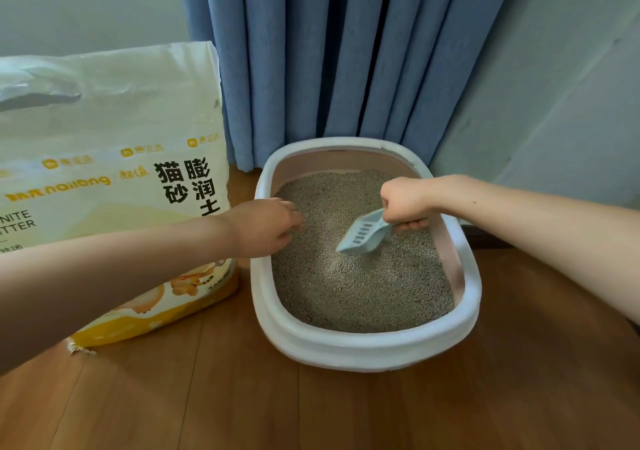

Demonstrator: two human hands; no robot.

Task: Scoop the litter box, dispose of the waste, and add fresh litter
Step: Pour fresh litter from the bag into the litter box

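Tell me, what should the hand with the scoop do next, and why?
Probably push the scoop forward under the litter and lift. The right hand already grips its handle, the slotted blade's tip rests on the grains, and it looks empty.

Litter bag (110, 158) cut off by the left edge, its English print reduced to fragments, its lower middle covered by the left forearm. Scoop (362, 235) handle buried inside the gripping right hand (405, 203); leading lip sunk in the litter (360, 283). Left hand (265, 226) fingertips curled down at the grains, contact or any pinch impossible to tell; both arms cropped at the picture's sides.
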